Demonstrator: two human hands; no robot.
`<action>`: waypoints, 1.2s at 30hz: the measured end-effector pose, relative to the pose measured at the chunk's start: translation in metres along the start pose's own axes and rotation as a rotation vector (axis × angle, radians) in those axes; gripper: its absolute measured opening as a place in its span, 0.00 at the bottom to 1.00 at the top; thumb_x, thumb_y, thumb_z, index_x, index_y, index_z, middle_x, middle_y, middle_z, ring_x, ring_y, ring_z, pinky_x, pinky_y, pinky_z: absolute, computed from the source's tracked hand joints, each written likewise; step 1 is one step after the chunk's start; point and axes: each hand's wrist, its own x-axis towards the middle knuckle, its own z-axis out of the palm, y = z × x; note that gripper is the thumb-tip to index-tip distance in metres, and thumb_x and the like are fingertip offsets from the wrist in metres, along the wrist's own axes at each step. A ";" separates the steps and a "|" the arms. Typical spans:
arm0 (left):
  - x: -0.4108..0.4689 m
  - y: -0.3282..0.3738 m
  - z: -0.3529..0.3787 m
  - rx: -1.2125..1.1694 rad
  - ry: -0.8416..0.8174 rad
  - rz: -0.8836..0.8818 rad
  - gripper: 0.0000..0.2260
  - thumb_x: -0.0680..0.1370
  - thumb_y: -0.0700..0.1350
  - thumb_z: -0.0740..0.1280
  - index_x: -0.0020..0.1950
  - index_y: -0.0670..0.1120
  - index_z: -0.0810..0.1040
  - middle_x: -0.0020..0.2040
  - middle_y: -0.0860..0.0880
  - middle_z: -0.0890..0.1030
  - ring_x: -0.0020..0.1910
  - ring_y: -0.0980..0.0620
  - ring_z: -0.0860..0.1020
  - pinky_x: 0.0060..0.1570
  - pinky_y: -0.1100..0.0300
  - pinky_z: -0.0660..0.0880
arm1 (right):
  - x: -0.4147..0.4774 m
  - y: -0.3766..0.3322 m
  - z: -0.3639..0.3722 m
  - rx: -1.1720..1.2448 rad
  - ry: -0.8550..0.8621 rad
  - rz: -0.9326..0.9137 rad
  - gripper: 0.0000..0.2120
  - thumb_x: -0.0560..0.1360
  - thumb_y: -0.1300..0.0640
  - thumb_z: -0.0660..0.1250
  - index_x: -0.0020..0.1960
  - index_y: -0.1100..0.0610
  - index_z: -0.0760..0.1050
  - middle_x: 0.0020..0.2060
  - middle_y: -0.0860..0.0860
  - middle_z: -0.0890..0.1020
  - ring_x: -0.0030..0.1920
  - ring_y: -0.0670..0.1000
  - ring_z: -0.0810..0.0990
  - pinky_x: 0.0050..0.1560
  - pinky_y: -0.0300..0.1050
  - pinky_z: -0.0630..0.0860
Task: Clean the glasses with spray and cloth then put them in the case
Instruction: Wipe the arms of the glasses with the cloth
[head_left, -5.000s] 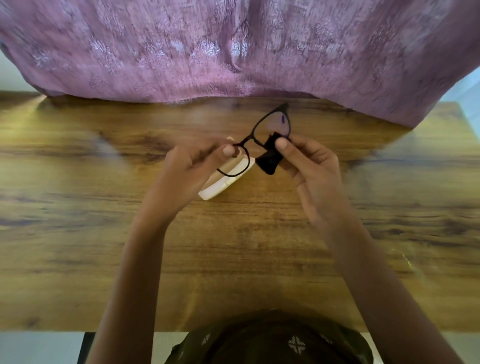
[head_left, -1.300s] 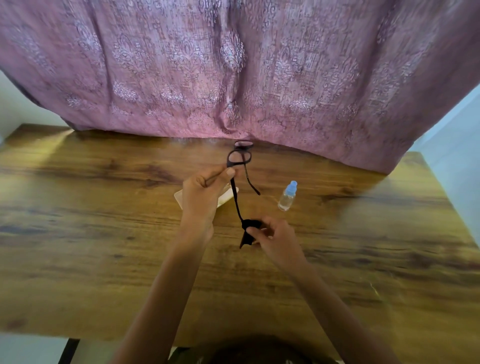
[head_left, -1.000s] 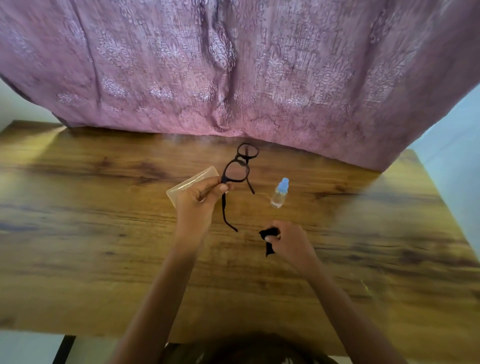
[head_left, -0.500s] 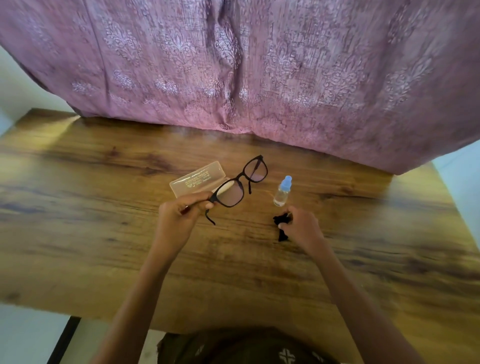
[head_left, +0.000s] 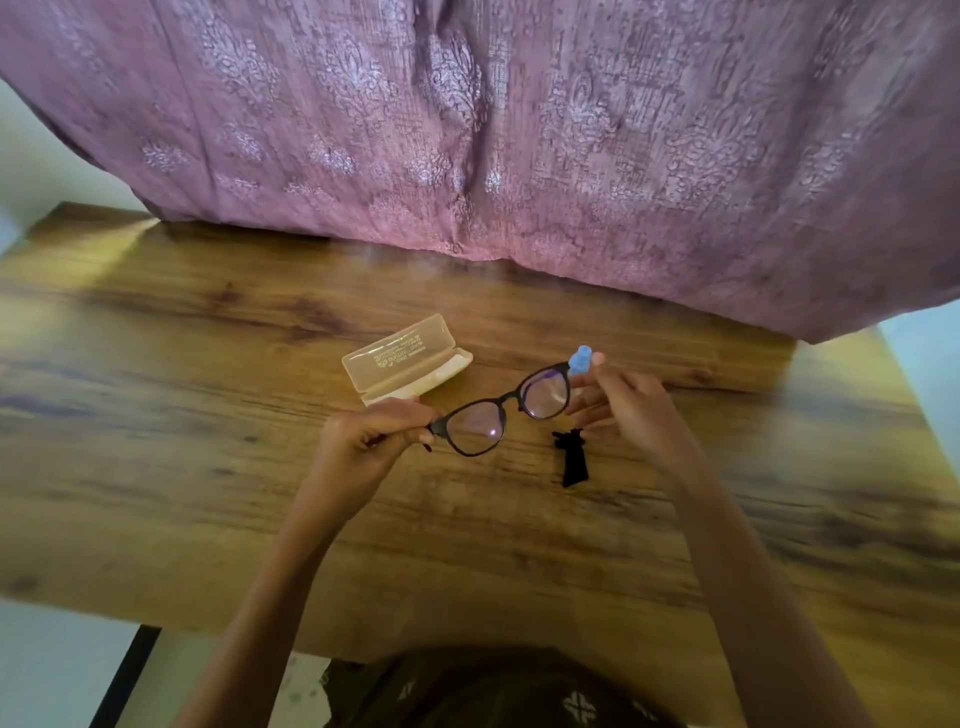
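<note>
My left hand (head_left: 371, 441) pinches the black-framed glasses (head_left: 501, 415) at their left hinge and holds them above the wooden table (head_left: 208, 493), lenses facing me. My right hand (head_left: 631, 410) is just right of the right lens, fingers spread, with nothing clearly gripped. The blue cap of the spray bottle (head_left: 579, 359) shows at its fingertips; the bottle's body is hidden behind the glasses and fingers. The black cloth (head_left: 571, 460) lies crumpled on the table under that hand. The beige translucent case (head_left: 408, 358) stands open behind my left hand.
A mauve patterned curtain (head_left: 519, 130) hangs over the table's far edge. The table's near edge runs close to my body, with a dark table leg (head_left: 124, 675) at the lower left.
My right hand has let go of the black cloth, which now lies on the table, and has moved up to the spray bottle. My left hand has turned the glasses level.
</note>
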 end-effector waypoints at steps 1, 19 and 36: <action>0.000 -0.001 -0.002 0.017 -0.016 0.021 0.13 0.78 0.57 0.65 0.52 0.49 0.81 0.52 0.63 0.83 0.54 0.58 0.82 0.61 0.63 0.74 | 0.000 -0.001 0.001 0.037 -0.003 0.012 0.21 0.82 0.42 0.57 0.52 0.57 0.81 0.39 0.54 0.86 0.36 0.48 0.84 0.38 0.41 0.80; 0.004 0.001 -0.009 0.418 -0.056 0.212 0.09 0.76 0.40 0.67 0.54 0.47 0.84 0.56 0.54 0.82 0.55 0.56 0.78 0.57 0.62 0.75 | -0.004 0.004 0.003 0.350 -0.067 0.022 0.12 0.73 0.61 0.74 0.57 0.58 0.81 0.50 0.58 0.86 0.49 0.52 0.85 0.40 0.37 0.79; 0.010 0.015 0.013 -0.306 0.322 -0.709 0.14 0.76 0.41 0.70 0.62 0.46 0.81 0.39 0.49 0.84 0.36 0.55 0.81 0.42 0.65 0.80 | -0.003 0.014 0.021 0.219 -0.053 -0.041 0.09 0.73 0.65 0.73 0.52 0.59 0.85 0.45 0.52 0.87 0.47 0.48 0.85 0.44 0.34 0.79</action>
